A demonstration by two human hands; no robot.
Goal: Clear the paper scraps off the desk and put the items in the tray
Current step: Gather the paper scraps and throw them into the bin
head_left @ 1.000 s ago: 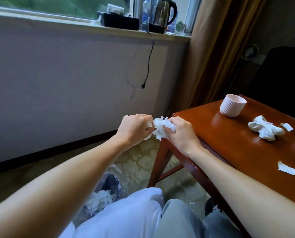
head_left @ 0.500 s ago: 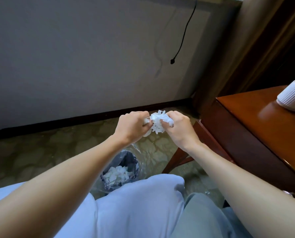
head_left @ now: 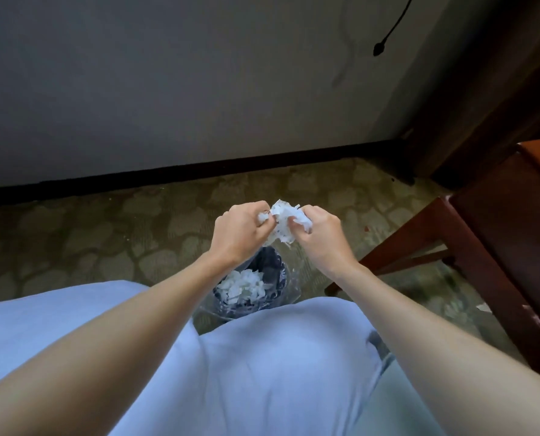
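Observation:
A bunch of white paper scraps (head_left: 284, 222) is pinched between both hands. My left hand (head_left: 242, 229) grips its left side and my right hand (head_left: 319, 236) grips its right side, fingers curled around the paper. The bunch hangs directly above a small dark waste bin (head_left: 273, 270) lined with a clear plastic bag, which holds a heap of white scraps (head_left: 242, 286). The bin stands on the carpet between my knees and the desk leg. No tray is in view.
The dark wooden desk (head_left: 514, 215) fills the right edge, its leg (head_left: 404, 243) slanting down toward the bin. A grey wall with a black baseboard (head_left: 199, 169) runs behind. A black cable plug (head_left: 379, 50) dangles at upper right. My pale blue clothing covers the foreground.
My view has swung down and left, away from the desktop; the cup and the loose scraps have left the frame. Both hands carried the paper bunch from the desk corner to above the bin.

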